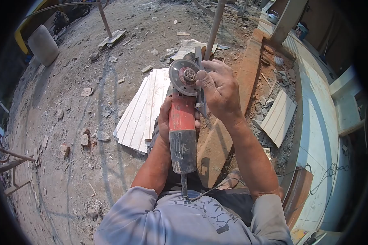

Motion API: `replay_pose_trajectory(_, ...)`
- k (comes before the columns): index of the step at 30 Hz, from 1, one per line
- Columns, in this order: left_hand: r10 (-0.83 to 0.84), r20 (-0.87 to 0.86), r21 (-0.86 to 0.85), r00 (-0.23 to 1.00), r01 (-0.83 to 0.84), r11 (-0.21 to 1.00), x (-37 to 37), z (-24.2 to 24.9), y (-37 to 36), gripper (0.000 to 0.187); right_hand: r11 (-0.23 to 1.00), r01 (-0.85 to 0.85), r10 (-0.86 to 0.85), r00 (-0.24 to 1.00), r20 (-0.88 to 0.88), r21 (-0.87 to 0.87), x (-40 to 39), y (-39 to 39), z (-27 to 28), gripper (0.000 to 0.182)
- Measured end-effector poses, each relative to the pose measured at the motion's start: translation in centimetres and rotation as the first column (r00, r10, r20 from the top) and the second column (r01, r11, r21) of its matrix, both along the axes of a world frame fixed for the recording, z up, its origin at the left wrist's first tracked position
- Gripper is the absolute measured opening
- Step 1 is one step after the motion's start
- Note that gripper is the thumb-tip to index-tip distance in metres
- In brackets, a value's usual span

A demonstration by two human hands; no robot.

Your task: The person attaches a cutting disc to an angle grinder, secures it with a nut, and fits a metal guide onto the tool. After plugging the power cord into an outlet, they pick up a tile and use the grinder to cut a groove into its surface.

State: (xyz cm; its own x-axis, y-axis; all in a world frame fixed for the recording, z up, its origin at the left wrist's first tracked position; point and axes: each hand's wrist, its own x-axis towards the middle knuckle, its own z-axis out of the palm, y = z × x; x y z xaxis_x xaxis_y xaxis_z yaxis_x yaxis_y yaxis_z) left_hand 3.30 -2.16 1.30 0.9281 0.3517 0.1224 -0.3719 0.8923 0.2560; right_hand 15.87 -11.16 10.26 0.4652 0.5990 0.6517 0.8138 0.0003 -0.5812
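The angle grinder point(182, 114) is clasped in the left hand point(164, 120), long axis pointing forward, disc point(175, 77) foremost; the right hand point(222, 87) is held half-curled at its edge, contact unclear.

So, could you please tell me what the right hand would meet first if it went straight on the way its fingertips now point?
The right hand would most likely meet the round disc of the angle grinder first; depth is unclear, so the two may already be touching.
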Motion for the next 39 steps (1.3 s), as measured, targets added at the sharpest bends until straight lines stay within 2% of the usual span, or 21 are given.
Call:
replay_pose_trajectory(1,-0.021,0.000,0.019,1.000,0.021,1.000,-0.1,-0.1,0.0,0.068,1.000,0.002,-0.002,1.000,-0.004,-0.003,-0.2,0.2,-0.2,0.036)
replay_pose_trajectory(3,-0.023,0.001,-0.006,1.000,0.023,1.000,0.0,0.0,-0.3,0.069,0.992,0.102,-0.110,0.986,0.123,0.069,-0.5,0.8,-0.4,0.036)
replay_pose_trajectory(7,0.000,0.004,-0.009,1.000,0.000,1.000,0.0,0.1,-0.3,0.070,0.998,0.037,-0.043,0.993,0.109,0.051,-0.2,0.7,-0.3,0.037)
replay_pose_trajectory(9,-0.021,0.002,-0.007,1.000,0.021,1.000,-0.2,0.0,-0.1,0.070,0.993,0.106,-0.110,0.988,0.109,0.043,-0.2,0.6,-0.5,0.037)
replay_pose_trajectory(11,-0.051,0.009,-0.002,0.999,0.051,0.999,0.0,0.0,-0.2,0.071,0.995,0.090,-0.095,0.988,0.118,0.048,-0.3,0.8,-1.0,0.037)
replay_pose_trajectory(13,0.014,-0.026,-0.002,1.000,-0.014,1.000,0.0,0.3,-0.3,0.073,0.996,0.065,-0.072,0.989,0.129,0.057,-0.4,0.7,-0.7,0.037)
replay_pose_trajectory(15,0.021,-0.028,0.022,0.999,-0.020,1.000,0.1,0.2,-0.1,0.073,1.000,-0.010,0.011,0.999,-0.039,0.026,-0.3,0.0,0.1,0.038)
replay_pose_trajectory(16,0.020,-0.039,0.042,0.999,-0.018,0.999,0.0,0.0,-0.2,0.074,1.000,-0.012,0.013,0.999,-0.043,0.023,-0.5,0.3,0.0,0.038)
replay_pose_trajectory(18,-0.021,-0.029,0.049,0.999,0.022,0.999,-0.1,-0.5,0.0,0.074,0.989,0.107,-0.117,0.989,0.092,0.103,-0.7,1.1,-0.3,0.038)
replay_pose_trajectory(20,-0.058,-0.006,0.063,0.998,0.058,0.996,0.0,-0.4,0.0,0.074,0.991,0.094,-0.103,0.990,0.093,0.090,-0.4,1.0,-0.8,0.038)
replay_pose_trajectory(23,0.025,-0.047,0.045,0.999,-0.023,0.999,0.0,0.0,-0.1,0.074,0.996,0.062,-0.066,0.995,0.068,0.059,0.0,0.7,-0.3,0.039)
replay_pose_trajectory(26,-0.072,-0.030,0.079,0.997,0.074,0.994,0.0,-0.6,0.1,0.074,0.994,0.085,-0.089,0.994,0.065,0.066,-0.5,1.0,-0.8,0.038)
replay_pose_trajectory(28,-0.038,-0.027,0.061,0.999,0.040,0.997,0.1,-0.4,-0.1,0.073,0.989,0.103,-0.113,0.989,0.099,0.104,-0.4,1.0,-0.8,0.037)
replay_pose_trajectory(32,-0.007,-0.051,0.051,0.999,0.010,0.999,-0.2,-0.1,-0.2,0.073,0.995,0.086,-0.088,0.995,0.051,0.041,0.0,0.4,-0.4,0.031)
replay_pose_trajectory(35,-0.103,-0.034,0.110,0.994,0.106,0.988,-0.1,-0.4,0.1,0.072,0.993,0.115,-0.116,0.992,0.039,0.027,-0.1,0.3,-0.5,0.029)
replay_pose_trajectory(37,-0.050,0.001,0.060,0.999,0.049,0.997,0.2,0.0,-0.3,0.070,0.992,0.122,-0.123,0.992,0.025,0.037,-0.2,0.5,-0.6,0.029)
replay_pose_trajectory(39,-0.030,0.006,0.086,1.000,0.030,0.996,0.3,0.2,-0.4,0.069,0.995,0.090,-0.090,0.996,0.012,0.037,-0.1,0.4,-0.8,0.032)
